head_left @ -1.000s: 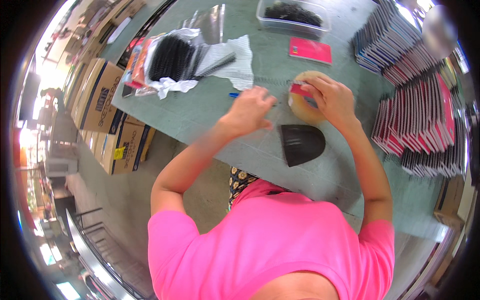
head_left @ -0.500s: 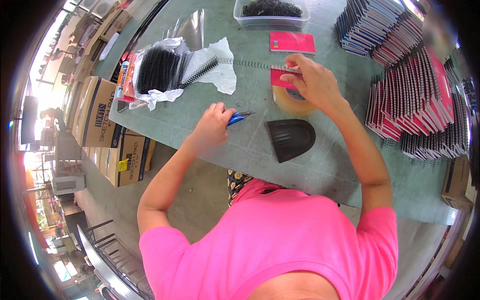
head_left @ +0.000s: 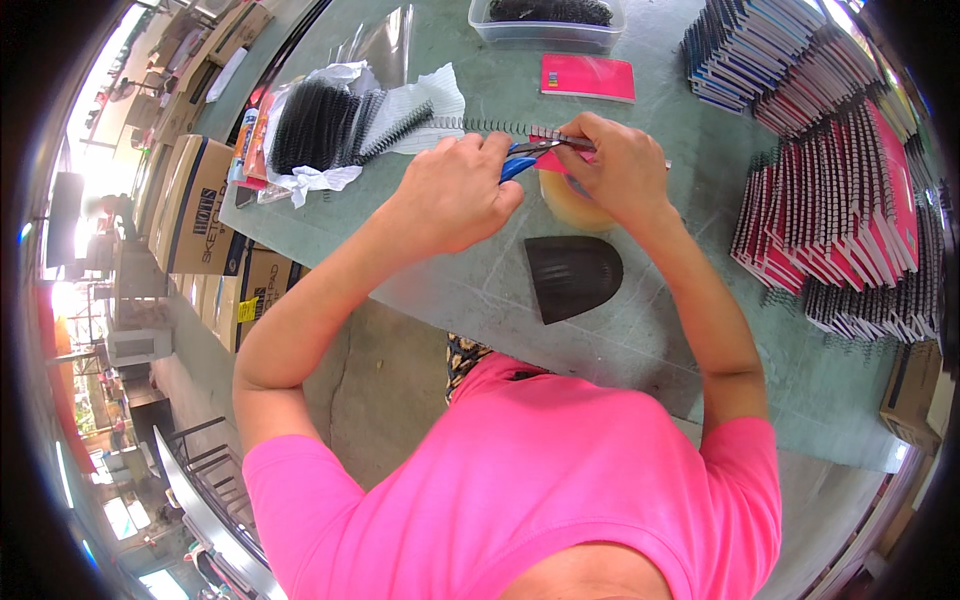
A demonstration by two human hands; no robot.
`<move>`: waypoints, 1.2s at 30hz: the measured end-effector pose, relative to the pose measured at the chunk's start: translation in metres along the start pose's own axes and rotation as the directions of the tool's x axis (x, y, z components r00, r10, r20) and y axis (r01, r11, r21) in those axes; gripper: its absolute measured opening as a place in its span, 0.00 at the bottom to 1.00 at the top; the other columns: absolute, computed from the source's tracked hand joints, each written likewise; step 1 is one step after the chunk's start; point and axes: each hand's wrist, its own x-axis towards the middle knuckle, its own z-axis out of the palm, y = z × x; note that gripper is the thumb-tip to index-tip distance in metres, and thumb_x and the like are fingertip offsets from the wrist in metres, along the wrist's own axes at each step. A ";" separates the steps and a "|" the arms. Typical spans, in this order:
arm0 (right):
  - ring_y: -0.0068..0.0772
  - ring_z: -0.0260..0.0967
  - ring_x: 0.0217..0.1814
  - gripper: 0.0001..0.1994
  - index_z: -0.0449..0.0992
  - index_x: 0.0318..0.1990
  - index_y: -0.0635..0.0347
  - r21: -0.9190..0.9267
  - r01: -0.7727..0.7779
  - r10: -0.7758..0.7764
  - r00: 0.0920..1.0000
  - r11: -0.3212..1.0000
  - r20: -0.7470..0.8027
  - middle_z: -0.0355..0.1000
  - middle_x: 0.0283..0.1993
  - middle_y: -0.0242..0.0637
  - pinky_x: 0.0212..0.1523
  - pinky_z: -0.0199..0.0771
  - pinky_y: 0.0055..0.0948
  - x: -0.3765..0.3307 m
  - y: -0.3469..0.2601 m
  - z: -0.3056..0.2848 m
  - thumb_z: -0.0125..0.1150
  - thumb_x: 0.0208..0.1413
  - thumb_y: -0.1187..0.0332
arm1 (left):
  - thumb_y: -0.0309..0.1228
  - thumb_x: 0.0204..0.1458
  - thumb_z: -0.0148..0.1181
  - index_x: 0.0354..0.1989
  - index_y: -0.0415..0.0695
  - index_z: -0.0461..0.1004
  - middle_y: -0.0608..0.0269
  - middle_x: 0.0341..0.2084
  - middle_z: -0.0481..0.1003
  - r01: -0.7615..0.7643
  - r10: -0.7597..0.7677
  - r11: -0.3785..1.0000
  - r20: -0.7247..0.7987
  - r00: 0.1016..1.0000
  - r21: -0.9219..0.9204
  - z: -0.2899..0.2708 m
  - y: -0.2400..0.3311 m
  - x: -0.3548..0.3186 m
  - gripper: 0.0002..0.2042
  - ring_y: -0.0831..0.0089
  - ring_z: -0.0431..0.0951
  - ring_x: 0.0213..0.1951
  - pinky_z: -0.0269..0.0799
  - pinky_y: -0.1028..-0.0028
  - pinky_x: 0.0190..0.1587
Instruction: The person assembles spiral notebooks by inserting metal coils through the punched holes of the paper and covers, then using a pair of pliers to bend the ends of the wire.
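Note:
My left hand [head_left: 455,190] is closed round a pair of blue-handled pliers [head_left: 514,168], their metal jaws at a black spiral coil [head_left: 490,126]. Closed at the bound edge of a small red notebook [head_left: 547,161], my right hand [head_left: 622,168] hides most of its cover. The coil runs left from that edge toward a pile of black coils [head_left: 315,125] on crumpled white paper [head_left: 440,85]. Under the notebook lies a wide roll of tape [head_left: 575,207]. Nearer me is a dark, rounded, ridged piece [head_left: 575,278].
Another red notebook [head_left: 588,78] lies beyond my hands, before a clear plastic tub [head_left: 545,38] of black coils. Stacks of spiral-bound notebooks [head_left: 825,200] fill the table's right side. Cardboard boxes [head_left: 195,205] stand off the left edge. Glue tubes [head_left: 247,150] lie beside the coils.
My left hand has moved up and right with the pliers, bringing their jaws to the coil by my right hand. My right hand stays at the notebook.

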 end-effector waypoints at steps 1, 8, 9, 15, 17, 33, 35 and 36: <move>0.42 0.72 0.29 0.08 0.74 0.27 0.55 0.003 0.021 -0.021 1.000 1.000 -0.022 0.74 0.27 0.36 0.29 0.70 0.39 -0.001 0.000 0.002 0.62 0.44 0.62 | 0.35 0.48 0.47 0.44 0.38 0.66 0.46 0.31 0.72 0.007 -0.008 1.000 0.036 0.999 0.016 -0.002 0.002 0.003 0.17 0.49 0.73 0.36 0.68 0.57 0.40; 0.44 0.70 0.25 0.09 0.70 0.24 0.56 -0.102 0.163 -0.178 0.972 0.981 -0.154 0.70 0.22 0.37 0.26 0.68 0.40 0.001 0.012 0.009 0.63 0.41 0.64 | 0.31 0.44 0.56 0.34 0.40 0.66 0.50 0.26 0.73 -0.059 0.056 0.984 0.019 0.998 0.167 -0.001 -0.001 0.024 0.11 0.51 0.75 0.30 0.71 0.58 0.34; 0.44 0.70 0.25 0.09 0.71 0.24 0.56 -0.086 0.156 -0.166 0.976 0.984 -0.139 0.70 0.22 0.38 0.26 0.68 0.40 0.001 0.011 0.010 0.63 0.42 0.64 | 0.30 0.43 0.58 0.32 0.40 0.66 0.51 0.26 0.73 -0.066 0.065 0.982 0.010 0.998 0.175 0.002 -0.005 0.022 0.10 0.52 0.75 0.30 0.71 0.58 0.33; 0.42 0.72 0.32 0.08 0.73 0.30 0.55 -0.110 0.114 -0.117 0.993 0.987 -0.015 0.72 0.26 0.37 0.30 0.70 0.39 0.002 0.003 0.001 0.61 0.46 0.63 | 0.35 0.46 0.60 0.30 0.40 0.67 0.53 0.27 0.73 0.014 -0.019 0.987 -0.027 0.999 -0.157 0.027 -0.022 0.003 0.12 0.52 0.75 0.32 0.70 0.59 0.35; 0.42 0.73 0.34 0.07 0.76 0.32 0.56 -0.131 0.044 -0.041 0.999 0.990 0.023 0.74 0.30 0.36 0.32 0.71 0.36 0.003 0.003 -0.009 0.63 0.45 0.67 | 0.39 0.46 0.61 0.33 0.40 0.69 0.54 0.28 0.73 -0.005 0.001 1.000 -0.109 0.994 -0.030 0.066 -0.043 -0.005 0.15 0.54 0.74 0.35 0.69 0.60 0.37; 0.17 0.69 0.36 0.11 0.78 0.41 0.64 0.727 -0.353 0.314 0.929 0.589 0.196 0.76 0.36 0.32 0.39 0.70 0.18 -0.033 0.050 -0.029 0.64 0.50 0.72 | 0.29 0.44 0.60 0.52 0.44 0.65 0.49 0.32 0.72 -0.176 -0.051 0.886 -0.469 0.882 -0.429 0.030 0.013 -0.004 0.23 0.51 0.74 0.39 0.70 0.59 0.42; 0.16 0.68 0.35 0.11 0.78 0.41 0.64 0.728 -0.386 0.309 0.919 0.567 0.246 0.75 0.36 0.29 0.40 0.68 0.17 -0.033 0.054 -0.033 0.63 0.50 0.72 | 0.28 0.44 0.60 0.51 0.44 0.65 0.49 0.33 0.72 -0.134 -0.119 0.923 -0.599 0.792 -0.361 0.014 0.002 0.010 0.22 0.51 0.74 0.40 0.70 0.59 0.42; 0.16 0.69 0.36 0.11 0.78 0.41 0.64 0.695 -0.373 0.299 0.926 0.615 0.232 0.75 0.36 0.30 0.40 0.69 0.17 -0.032 0.052 -0.032 0.63 0.50 0.72 | 0.27 0.44 0.60 0.53 0.44 0.64 0.49 0.34 0.72 -0.152 0.005 0.935 -0.414 0.910 -0.321 0.028 0.001 0.005 0.24 0.54 0.74 0.39 0.70 0.63 0.42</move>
